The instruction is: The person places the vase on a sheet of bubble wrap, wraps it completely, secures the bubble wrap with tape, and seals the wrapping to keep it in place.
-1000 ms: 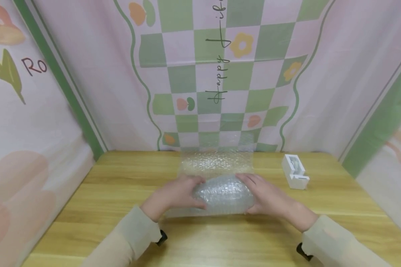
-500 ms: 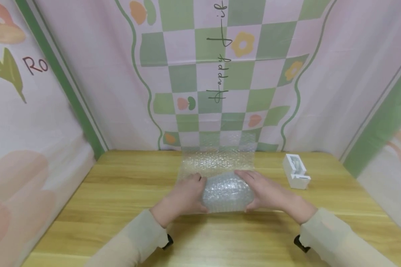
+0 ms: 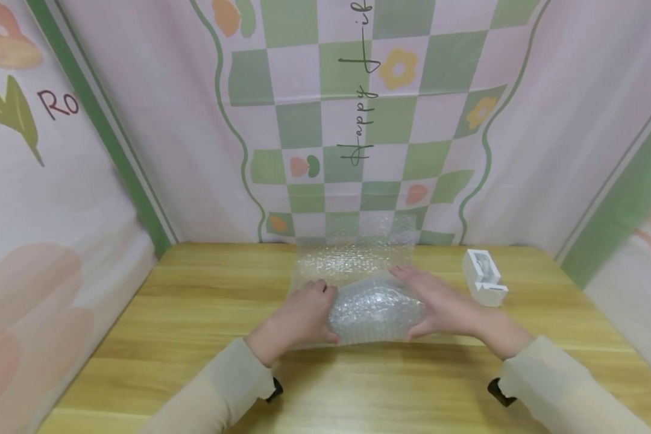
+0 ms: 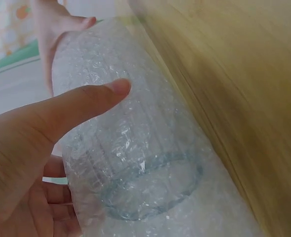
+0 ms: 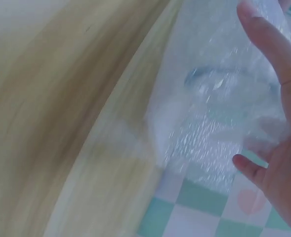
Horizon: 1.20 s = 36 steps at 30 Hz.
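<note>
A bubble-wrapped glass [image 3: 377, 310] lies sideways on the wooden table, rolled in clear bubble wrap. Through the layers in the left wrist view shows a round bluish rim [image 4: 197, 174]. My left hand [image 3: 304, 313] grips the roll's left part, thumb [image 4: 98, 98] laid across the top and fingers behind it. At the other end my right hand [image 3: 445, 304] is spread round the roll, its thumb [image 5: 271, 42] over the wrap and some fingers seen blurred through the film. From the roll, the unrolled bubble wrap [image 3: 352, 260] runs to the back.
A white tape dispenser [image 3: 484, 277] stands on the table [image 3: 206, 289] to the right of my right hand. The unrolled wrap's far end rises against the checkered curtain [image 3: 339, 120] at the table's back edge. Printed cloth hangs on both sides.
My left hand has slid right along the roll and lies further round it. My right hand held the right end, then shifted outward to the right and loosened. The roll has hardly moved.
</note>
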Motion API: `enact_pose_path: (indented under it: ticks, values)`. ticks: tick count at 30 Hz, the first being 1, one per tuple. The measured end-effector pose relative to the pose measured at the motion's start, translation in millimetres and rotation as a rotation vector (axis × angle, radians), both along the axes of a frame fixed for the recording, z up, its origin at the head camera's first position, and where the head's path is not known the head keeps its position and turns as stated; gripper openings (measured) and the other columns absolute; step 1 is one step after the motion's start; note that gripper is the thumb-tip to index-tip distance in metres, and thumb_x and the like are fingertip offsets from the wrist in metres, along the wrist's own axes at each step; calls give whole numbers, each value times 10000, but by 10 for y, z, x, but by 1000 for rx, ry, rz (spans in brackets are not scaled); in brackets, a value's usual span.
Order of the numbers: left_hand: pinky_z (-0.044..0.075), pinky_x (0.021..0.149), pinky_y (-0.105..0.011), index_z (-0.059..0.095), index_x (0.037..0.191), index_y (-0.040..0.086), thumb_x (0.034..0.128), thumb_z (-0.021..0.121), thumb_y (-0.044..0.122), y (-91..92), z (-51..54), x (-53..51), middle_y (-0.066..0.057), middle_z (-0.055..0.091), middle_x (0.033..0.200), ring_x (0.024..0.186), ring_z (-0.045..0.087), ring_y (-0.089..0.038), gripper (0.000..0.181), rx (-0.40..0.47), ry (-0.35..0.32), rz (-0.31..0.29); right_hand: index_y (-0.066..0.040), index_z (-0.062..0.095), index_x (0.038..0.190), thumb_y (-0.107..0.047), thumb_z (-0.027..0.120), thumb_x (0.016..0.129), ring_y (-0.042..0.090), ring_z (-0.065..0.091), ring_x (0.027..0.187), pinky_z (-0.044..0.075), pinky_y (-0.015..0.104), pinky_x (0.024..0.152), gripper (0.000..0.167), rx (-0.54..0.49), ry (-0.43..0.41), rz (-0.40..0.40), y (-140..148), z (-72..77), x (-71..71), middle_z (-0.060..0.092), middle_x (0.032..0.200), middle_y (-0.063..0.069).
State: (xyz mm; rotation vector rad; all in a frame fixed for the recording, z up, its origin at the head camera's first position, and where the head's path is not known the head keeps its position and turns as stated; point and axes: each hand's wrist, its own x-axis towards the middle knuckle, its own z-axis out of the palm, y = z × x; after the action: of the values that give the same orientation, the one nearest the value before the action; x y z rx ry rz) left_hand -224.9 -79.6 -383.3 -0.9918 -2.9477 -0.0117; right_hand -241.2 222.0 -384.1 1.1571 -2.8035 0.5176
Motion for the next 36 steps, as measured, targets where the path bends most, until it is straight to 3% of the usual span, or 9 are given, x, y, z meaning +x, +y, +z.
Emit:
enact_pose_path:
  ticks: [5,13,15,20,24,31,36]
  values:
    - [565,917,-335,578,1336,1,718,883,580,4,-8,-23,-125,628,1189,1063,617,-253,901,-4,-10,7,20,366,1551,-440,934,650,480,409,1385,352,668,1094,1160,-16,102,21,170,17,78,357,1580,257]
    - [575,905,-342,575,1341,4,714,879,591,10,0,-34,-130,632,1196,1061,621,-258,911,-13,-30,18,-35,576,1390,-383,924,624,374,577,1197,491,622,963,910,-51,488,174,126,-24,167,595,1355,160]
    - [570,916,-346,574,1346,2,715,882,586,8,6,-37,-131,631,1204,1072,619,-261,914,-8,-37,19,-19,552,1404,-372,930,622,385,572,1208,489,619,979,938,-26,491,181,57,-45,206,582,1366,182]
    - [562,928,-348,579,1343,-2,717,886,576,-5,16,-47,-128,632,1201,1076,619,-260,906,6,-46,9,16,419,1485,-368,962,607,444,502,1300,458,625,1030,1101,31,403,89,-75,-141,283,466,1474,265]
    - [571,895,-340,589,1320,-1,721,887,573,-15,20,-53,-122,635,1175,1046,619,-251,882,11,-48,5,50,354,1501,-303,987,565,467,471,1314,422,623,1067,1184,36,387,43,-151,-185,293,449,1462,297]
    - [576,872,-319,597,1308,-3,728,870,593,-1,41,-44,-114,644,1156,1017,624,-232,876,-15,-37,-6,91,336,1490,-175,988,574,463,492,1267,438,609,1063,1156,61,398,-3,-229,-189,262,486,1383,310]
    - [575,895,-331,594,1308,-6,712,865,617,17,36,-29,-127,644,1186,1038,629,-248,904,-26,-25,-4,92,384,1442,-183,1001,537,461,501,1249,464,602,1037,1129,93,414,-33,-244,-213,255,495,1365,305]
